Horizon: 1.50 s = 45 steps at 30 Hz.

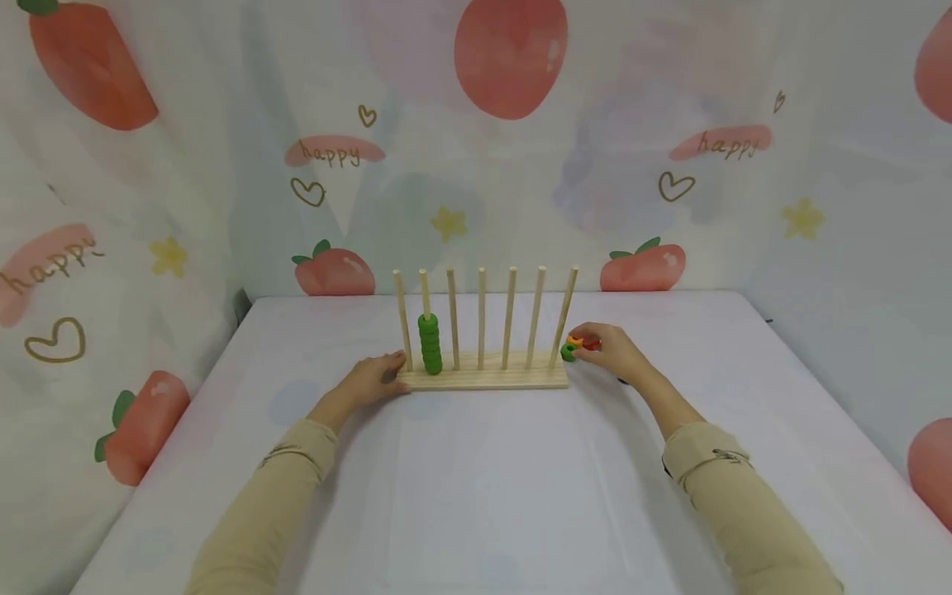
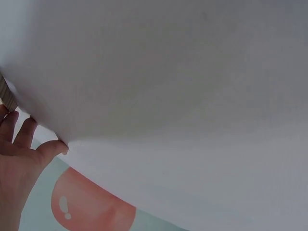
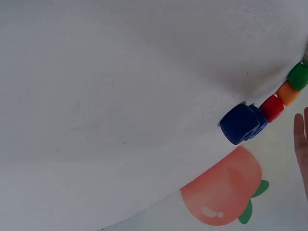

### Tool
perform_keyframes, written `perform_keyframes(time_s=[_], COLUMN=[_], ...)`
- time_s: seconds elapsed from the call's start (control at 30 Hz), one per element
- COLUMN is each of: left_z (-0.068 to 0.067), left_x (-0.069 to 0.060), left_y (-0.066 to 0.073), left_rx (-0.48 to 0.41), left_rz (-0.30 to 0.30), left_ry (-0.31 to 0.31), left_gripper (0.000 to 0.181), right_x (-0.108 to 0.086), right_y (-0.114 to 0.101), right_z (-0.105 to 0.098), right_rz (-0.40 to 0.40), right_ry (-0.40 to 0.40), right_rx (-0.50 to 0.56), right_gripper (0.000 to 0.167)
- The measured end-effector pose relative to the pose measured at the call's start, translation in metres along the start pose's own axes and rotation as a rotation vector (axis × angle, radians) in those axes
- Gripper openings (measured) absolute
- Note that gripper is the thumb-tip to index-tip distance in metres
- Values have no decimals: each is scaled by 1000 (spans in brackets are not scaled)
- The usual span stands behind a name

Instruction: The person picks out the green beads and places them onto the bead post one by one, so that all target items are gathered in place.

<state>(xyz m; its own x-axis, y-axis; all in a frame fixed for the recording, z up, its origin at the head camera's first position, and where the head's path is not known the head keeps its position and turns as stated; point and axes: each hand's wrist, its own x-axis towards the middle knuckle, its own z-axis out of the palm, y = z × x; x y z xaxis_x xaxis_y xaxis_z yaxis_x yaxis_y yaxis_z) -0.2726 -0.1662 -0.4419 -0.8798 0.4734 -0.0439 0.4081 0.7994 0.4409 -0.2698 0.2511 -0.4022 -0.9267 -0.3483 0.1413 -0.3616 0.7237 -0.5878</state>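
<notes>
A pale wooden bead rack [image 1: 491, 380] with several upright pegs stands on the table. A stack of green beads [image 1: 430, 345] sits on its second peg from the left. My left hand [image 1: 369, 379] holds the left end of the base, thumb at the front corner and fingers behind; the left wrist view catches only a corner of the rack [image 2: 6, 94]. Just past the right end, my right hand [image 1: 611, 350] has thumb and forefinger spread around loose beads. These are a green bead [image 3: 299, 76], an orange bead [image 3: 288, 93], a red bead [image 3: 272, 109] and blue beads [image 3: 239, 123].
A white cloth covers the table [image 1: 506, 471]. Behind it and at both sides hang printed cloth walls [image 1: 521, 190]. The blue beads are mostly hidden behind my right hand in the head view.
</notes>
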Motion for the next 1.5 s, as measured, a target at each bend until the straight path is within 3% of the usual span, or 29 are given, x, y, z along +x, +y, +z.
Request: perform_keyframes(time_s=[0.17, 0.4, 1.0, 1.5], left_z=[1, 1, -1, -1], left_x=[1, -1, -2, -1], left_y=[-2, -1, 3, 1], left_rx=[-17, -14, -29, -1], left_rz=[5, -35, -38, -17], left_ry=[-3, -12, 2, 1], left_gripper=[67, 67, 67, 66], right_x=[3, 7, 18, 11], right_y=[4, 8, 10, 11], right_z=[5, 9, 16, 11], right_rz=[16, 15, 15, 20], right_ry=[4, -5, -39, -75], right_rx=[3, -4, -33, -93], right_gripper=[30, 30, 25, 30])
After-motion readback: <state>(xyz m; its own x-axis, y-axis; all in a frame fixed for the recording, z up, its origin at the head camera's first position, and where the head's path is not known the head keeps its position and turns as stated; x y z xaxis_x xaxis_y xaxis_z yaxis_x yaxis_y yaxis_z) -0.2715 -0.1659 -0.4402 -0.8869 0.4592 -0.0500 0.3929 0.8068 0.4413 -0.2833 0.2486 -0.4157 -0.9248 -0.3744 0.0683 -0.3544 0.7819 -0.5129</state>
